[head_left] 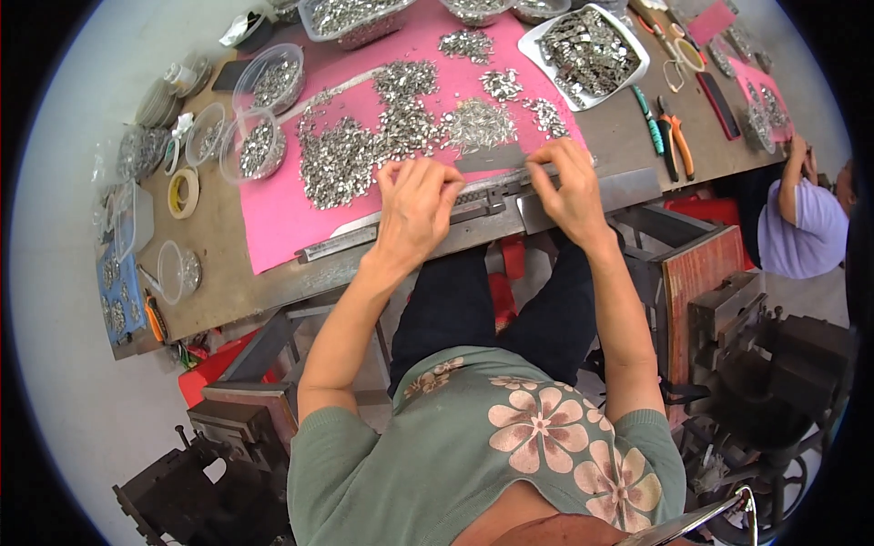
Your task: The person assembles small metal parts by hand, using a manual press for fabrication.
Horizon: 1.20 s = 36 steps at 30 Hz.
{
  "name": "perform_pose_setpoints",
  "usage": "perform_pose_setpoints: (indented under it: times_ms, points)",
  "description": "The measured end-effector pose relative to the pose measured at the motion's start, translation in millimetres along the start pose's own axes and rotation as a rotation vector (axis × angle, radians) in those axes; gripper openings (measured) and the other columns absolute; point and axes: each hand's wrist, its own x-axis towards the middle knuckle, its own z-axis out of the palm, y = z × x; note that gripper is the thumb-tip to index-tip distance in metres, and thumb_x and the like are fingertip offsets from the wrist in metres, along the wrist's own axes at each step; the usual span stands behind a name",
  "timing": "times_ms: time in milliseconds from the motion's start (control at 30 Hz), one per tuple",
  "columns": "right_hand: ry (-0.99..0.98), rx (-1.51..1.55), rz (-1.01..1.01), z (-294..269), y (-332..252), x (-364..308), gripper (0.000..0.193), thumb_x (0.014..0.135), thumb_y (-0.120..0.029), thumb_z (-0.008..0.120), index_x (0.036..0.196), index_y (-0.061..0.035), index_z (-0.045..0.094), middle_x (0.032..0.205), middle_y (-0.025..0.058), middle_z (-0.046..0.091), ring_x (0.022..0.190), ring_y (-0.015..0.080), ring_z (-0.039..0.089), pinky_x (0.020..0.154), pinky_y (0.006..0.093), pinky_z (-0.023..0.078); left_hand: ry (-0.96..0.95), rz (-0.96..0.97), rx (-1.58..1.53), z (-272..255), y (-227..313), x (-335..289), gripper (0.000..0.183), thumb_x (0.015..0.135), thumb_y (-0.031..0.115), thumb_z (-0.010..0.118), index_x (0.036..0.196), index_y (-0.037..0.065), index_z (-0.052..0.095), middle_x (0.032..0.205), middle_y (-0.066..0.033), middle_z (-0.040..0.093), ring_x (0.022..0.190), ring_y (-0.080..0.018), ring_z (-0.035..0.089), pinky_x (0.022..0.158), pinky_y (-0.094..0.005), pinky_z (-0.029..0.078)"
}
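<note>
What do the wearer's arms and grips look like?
Left grip and right grip: human hands, no gloves. Forearms: bare, no watch or cables visible. Sleeves: short, grey-green, on a top with pale flowers.

A long, narrow grey metal bar (469, 214) with a dark block (496, 199) lies along the table's (218, 296) front edge.

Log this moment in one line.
left hand: curled over metal rail fixture, hold unclear; right hand: curled over fixture's right part, hold unclear; small metal pieces: heaped on pink sheet
</note>
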Motion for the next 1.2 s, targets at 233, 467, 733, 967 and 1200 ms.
perform_pose_setpoints:
  times_ms: [233, 467, 733, 967, 1200]
  points:
    - [-0.116, 0.116, -0.072, 31, -38, -10, 0.015, 0.081, -0.001, 0.075, 0.092, -0.0037, 0.064, 0.097, 0.0088, 0.064, 0.092, 0.0286, 0.06, 0.081, 0.0389, 0.044, 0.016, -0.011, 0.008, 12, 9, -18, 0.014, 0.086, 0.011, 0.076, 0.096, 0.009, 0.066, 0.092, -0.0037, 0.064, 0.088, -0.0231, 0.059, 0.091, -0.0407, 0.036]
    - [-0.083, 0.149, -0.105, 31, -31, -11, 0.014, 0.082, -0.002, 0.073, 0.093, -0.0038, 0.066, 0.097, 0.0076, 0.065, 0.091, 0.0272, 0.06, 0.083, 0.0388, 0.044, -0.002, -0.003, -0.001, 10, 7, -21, 0.015, 0.084, 0.01, 0.077, 0.094, 0.008, 0.067, 0.093, -0.0044, 0.064, 0.091, -0.0239, 0.06, 0.094, -0.0426, 0.036]
    - [0.142, -0.211, 0.197, 11, 19, -5, 0.008, 0.087, -0.011, 0.074, 0.092, -0.0065, 0.07, 0.086, 0.0073, 0.062, 0.086, 0.028, 0.059, 0.077, 0.0415, 0.042, -0.023, -0.102, 0.022, 10, 15, -18, 0.016, 0.085, 0.013, 0.075, 0.098, 0.008, 0.066, 0.094, -0.0054, 0.064, 0.093, -0.0255, 0.06, 0.103, -0.0474, 0.033]
    - [0.038, -0.295, 0.202, 14, 30, 1, 0.01, 0.086, -0.012, 0.075, 0.089, -0.0063, 0.067, 0.086, 0.0083, 0.062, 0.088, 0.0295, 0.058, 0.081, 0.0429, 0.041, 0.031, -0.133, 0.005, 17, 16, -18, 0.02, 0.087, 0.016, 0.076, 0.102, 0.007, 0.066, 0.094, -0.0044, 0.065, 0.092, -0.0242, 0.061, 0.106, -0.0485, 0.032]
    - [0.01, -0.155, 0.191, 5, 14, 1, 0.005, 0.089, -0.005, 0.069, 0.091, -0.0021, 0.065, 0.088, 0.0134, 0.064, 0.088, 0.0326, 0.061, 0.08, 0.0434, 0.044, 0.082, -0.136, 0.032, 14, 18, -20, 0.021, 0.088, 0.019, 0.076, 0.103, 0.008, 0.067, 0.091, -0.0039, 0.064, 0.088, -0.0236, 0.06, 0.106, -0.0495, 0.032]
